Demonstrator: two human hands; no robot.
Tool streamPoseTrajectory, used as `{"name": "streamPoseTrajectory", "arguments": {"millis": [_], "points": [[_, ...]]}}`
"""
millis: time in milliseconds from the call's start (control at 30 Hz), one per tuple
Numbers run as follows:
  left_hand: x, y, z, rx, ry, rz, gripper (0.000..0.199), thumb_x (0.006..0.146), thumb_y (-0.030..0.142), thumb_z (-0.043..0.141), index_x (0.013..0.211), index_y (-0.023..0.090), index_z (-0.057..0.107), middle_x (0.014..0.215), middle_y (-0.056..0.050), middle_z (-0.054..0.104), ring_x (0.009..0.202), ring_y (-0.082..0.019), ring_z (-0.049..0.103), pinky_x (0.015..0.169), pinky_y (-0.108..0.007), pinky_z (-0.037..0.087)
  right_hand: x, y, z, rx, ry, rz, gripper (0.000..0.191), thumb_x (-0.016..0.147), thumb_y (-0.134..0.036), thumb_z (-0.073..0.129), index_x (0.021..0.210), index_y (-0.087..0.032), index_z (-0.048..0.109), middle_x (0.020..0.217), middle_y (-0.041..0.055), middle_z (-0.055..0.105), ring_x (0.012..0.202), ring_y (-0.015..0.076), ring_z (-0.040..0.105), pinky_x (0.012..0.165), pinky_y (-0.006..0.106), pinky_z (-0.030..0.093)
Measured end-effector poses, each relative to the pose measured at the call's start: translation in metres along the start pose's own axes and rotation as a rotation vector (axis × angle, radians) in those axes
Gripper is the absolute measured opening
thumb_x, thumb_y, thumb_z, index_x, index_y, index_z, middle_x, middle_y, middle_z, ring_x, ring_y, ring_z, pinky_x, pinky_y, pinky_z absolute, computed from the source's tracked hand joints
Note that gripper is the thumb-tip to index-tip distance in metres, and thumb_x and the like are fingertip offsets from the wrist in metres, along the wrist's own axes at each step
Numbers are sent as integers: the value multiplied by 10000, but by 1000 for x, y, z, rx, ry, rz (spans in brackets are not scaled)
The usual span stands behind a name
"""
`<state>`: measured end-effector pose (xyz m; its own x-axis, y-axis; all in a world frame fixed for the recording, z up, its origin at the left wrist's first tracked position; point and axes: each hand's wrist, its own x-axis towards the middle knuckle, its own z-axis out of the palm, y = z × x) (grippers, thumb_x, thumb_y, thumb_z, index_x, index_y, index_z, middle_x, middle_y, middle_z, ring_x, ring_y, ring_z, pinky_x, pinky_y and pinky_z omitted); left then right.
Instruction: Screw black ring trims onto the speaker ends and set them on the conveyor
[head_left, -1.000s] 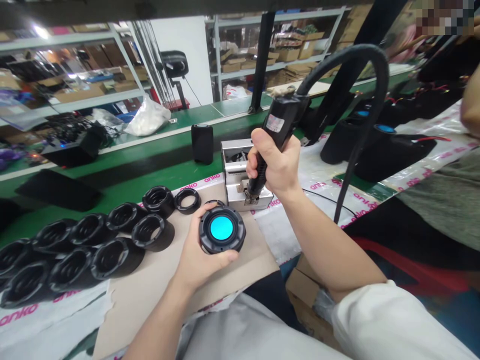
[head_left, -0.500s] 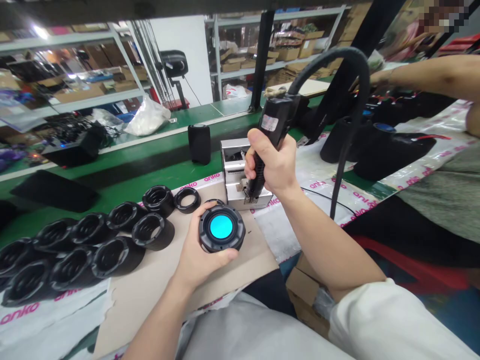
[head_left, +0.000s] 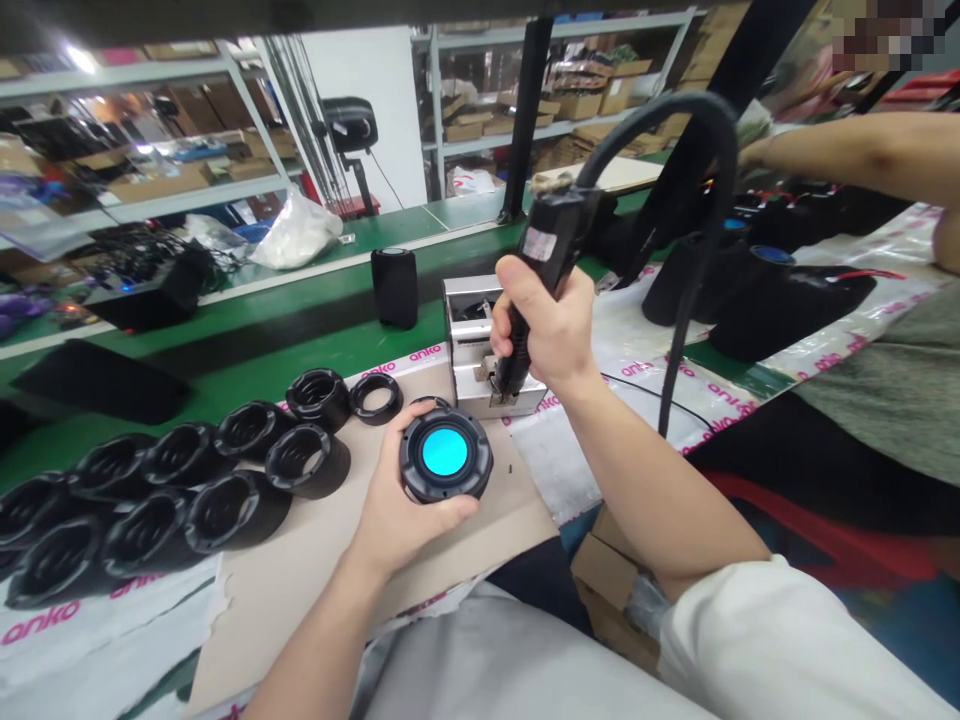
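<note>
My left hand (head_left: 401, 495) is wrapped round a black round speaker (head_left: 480, 455) with a bright blue disc in its middle, held over the cardboard sheet (head_left: 300, 600). In my right hand (head_left: 555, 325) is a black electric screwdriver (head_left: 551, 240), gripped upright with its cable arching over the top. The screwdriver's lower end is at the front of a silver screw feeder (head_left: 466, 290), and its tip is hard to make out. A tiny dark screw (head_left: 511, 468) lies on the cardboard, right of the speaker.
Rows of black ring-shaped housings (head_left: 240, 510) stand to the left, with a thinner ring (head_left: 376, 398) near the feeder. Behind them is a small black box-shaped speaker (head_left: 394, 288) on the green bench. At the right, another person's arm (head_left: 862, 150) reaches over dark cone-shaped parts (head_left: 780, 300).
Both hands keep their grips and hardly move. The small dark screw on the cardboard has shifted slightly to the right and turned. The view has moved very slightly.
</note>
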<state>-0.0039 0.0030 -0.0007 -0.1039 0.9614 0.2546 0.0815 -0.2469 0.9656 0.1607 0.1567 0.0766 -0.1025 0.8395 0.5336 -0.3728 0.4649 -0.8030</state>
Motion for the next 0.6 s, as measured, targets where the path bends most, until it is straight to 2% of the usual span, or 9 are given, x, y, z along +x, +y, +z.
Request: {"name": "streamPoseTrajectory", "arguments": {"millis": [100, 267, 400, 600], "points": [[1, 1, 0, 16, 0, -13, 937, 656, 581, 990, 1402, 223, 551, 1392, -162, 712, 1252, -356, 741, 1063, -453, 599, -4, -2, -1, -11, -25, 44, 521, 928, -589, 846, 711, -229, 538, 519, -39, 550, 367, 144, 496, 346, 284, 375], [2, 2, 1, 35, 13, -8, 983, 627, 653, 985, 1400, 224, 555, 1418, -171, 694, 1299, -380, 715, 1094, -474, 587, -2, -13, 5, 1, 88, -94, 520, 915, -596, 858, 746, -236, 523, 535, -59, 529, 374, 129, 461, 369, 290, 342], [1, 0, 0, 35, 21, -6, 975, 628, 644, 990, 1401, 229, 567, 1392, -162, 710, 1252, -367, 741, 1048, -456, 612, -1, -12, 5, -1, 49, -44, 542, 877, -628, 889, 799, -250, 508, 548, -65, 529, 391, 135, 477, 387, 292, 349], [-1, -2, -1, 21, 29, 13, 968, 630, 584, 1013, 1415, 229, 571, 1414, -162, 706, 1275, -367, 738, 1070, -453, 603, -6, -10, 2, 9, -4, 8, 522, 906, -599, 869, 761, -240, 519, 535, -50, 540, 388, 139, 491, 359, 281, 352]]}}
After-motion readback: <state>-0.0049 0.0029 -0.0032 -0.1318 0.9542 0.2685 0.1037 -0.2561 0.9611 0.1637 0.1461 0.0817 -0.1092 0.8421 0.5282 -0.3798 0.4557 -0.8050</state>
